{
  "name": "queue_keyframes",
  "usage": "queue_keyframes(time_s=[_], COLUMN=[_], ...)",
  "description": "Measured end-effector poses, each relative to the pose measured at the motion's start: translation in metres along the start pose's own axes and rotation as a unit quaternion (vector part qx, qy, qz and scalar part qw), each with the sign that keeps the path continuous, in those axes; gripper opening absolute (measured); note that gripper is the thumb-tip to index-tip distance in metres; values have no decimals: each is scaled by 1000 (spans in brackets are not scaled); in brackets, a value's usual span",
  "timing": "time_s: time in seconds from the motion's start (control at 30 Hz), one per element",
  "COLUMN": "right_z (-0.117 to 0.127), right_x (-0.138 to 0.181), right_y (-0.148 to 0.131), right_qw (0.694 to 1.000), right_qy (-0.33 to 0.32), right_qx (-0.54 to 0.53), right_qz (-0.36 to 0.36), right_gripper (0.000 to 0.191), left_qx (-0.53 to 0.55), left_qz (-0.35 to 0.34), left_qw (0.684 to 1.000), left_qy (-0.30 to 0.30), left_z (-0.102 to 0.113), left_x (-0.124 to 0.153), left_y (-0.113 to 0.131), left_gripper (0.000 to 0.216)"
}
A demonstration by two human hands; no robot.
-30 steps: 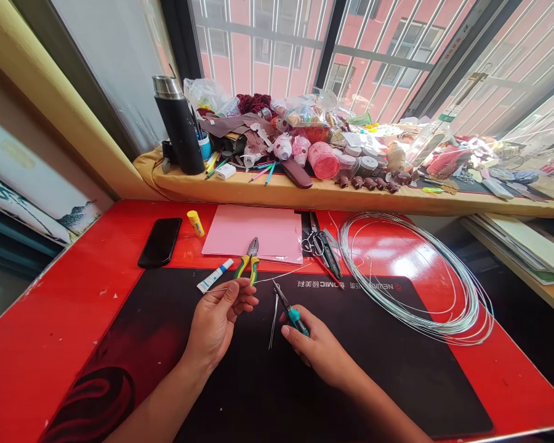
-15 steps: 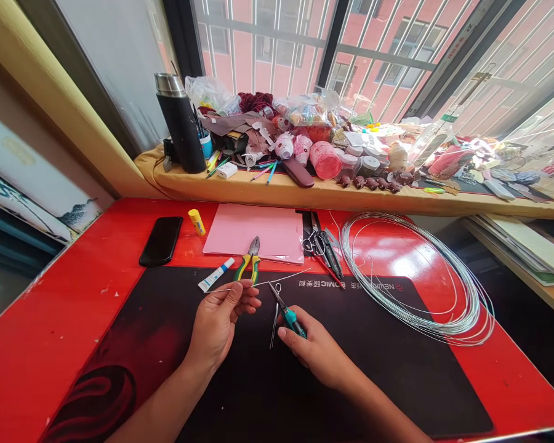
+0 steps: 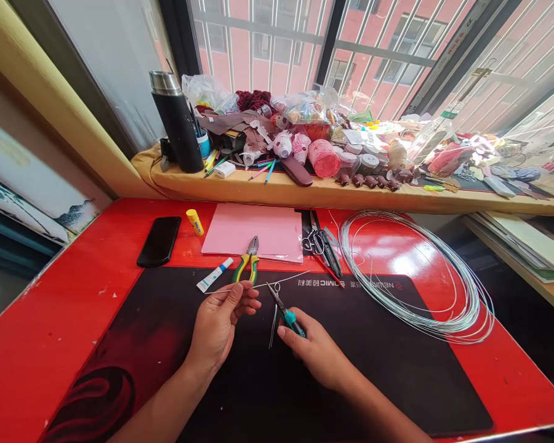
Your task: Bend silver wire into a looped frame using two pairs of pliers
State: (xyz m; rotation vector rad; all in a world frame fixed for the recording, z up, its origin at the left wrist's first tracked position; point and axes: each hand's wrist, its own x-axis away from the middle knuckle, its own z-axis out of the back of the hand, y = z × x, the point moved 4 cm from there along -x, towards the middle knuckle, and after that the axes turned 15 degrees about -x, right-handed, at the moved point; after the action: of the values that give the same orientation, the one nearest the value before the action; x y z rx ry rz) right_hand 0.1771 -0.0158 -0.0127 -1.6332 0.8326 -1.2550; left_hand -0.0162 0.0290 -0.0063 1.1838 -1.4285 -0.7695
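Between thumb and fingers, my left hand (image 3: pixel 226 314) pinches a thin piece of wire (image 3: pixel 286 279) that sticks out to the right. My right hand (image 3: pixel 311 341) is wrapped round the teal handles of needle-nose pliers (image 3: pixel 278 300), whose tips point up and left, close to the wire. Whether the tips touch the wire, I cannot tell. A bent wire with a small loop (image 3: pixel 277 287) lies by the pliers' jaws, its two ends running down the dark mat (image 3: pixel 351 381). Just beyond my left hand, yellow-green combination pliers (image 3: pixel 248 258) lie on the mat's far edge.
A large wire coil (image 3: pixel 466 314) lies right on the red table (image 3: pixel 23 326). Pink sheets (image 3: pixel 253 227), scissors (image 3: pixel 313 242), a utility knife (image 3: pixel 331 255), a glue tube (image 3: pixel 215 275), a glue stick (image 3: pixel 194 223) and a phone (image 3: pixel 159 242) lie behind the hands. The windowsill (image 3: pixel 240 192) is crowded with craft items.
Both hands stay nearly where they were, with the wire and needle-nose pliers still held. The whole view has shifted very slightly.
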Motion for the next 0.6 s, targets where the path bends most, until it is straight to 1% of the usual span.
queue_keyframes(time_s=[0.17, 0.3, 0.4, 0.5, 0.6], right_z=[1, -3, -5, -5, -5], right_x=[1, 0, -2, -3, -2], right_y=[-4, -12, -14, -14, -12], right_qw=[998, 992, 992, 993, 994], right_qy=[5, 0, 3, 11, 13], right_qx=[70, 121, 124, 114, 111], right_qz=[4, 15, 17, 17, 13], right_gripper=[27, 21, 20, 15, 12], left_qx=[-21, -44, -71, -93, -87], left_qz=[-3, -19, -38, -55, -49], left_qw=[1000, 999, 996, 994, 995], left_qy=[3, 25, 34, 31, 25], left_z=[1, 3, 3, 2, 0], left_x=[1, 2, 3, 2, 0], left_y=[0, 1, 2, 3, 4], left_gripper=[41, 41, 40, 41, 42])
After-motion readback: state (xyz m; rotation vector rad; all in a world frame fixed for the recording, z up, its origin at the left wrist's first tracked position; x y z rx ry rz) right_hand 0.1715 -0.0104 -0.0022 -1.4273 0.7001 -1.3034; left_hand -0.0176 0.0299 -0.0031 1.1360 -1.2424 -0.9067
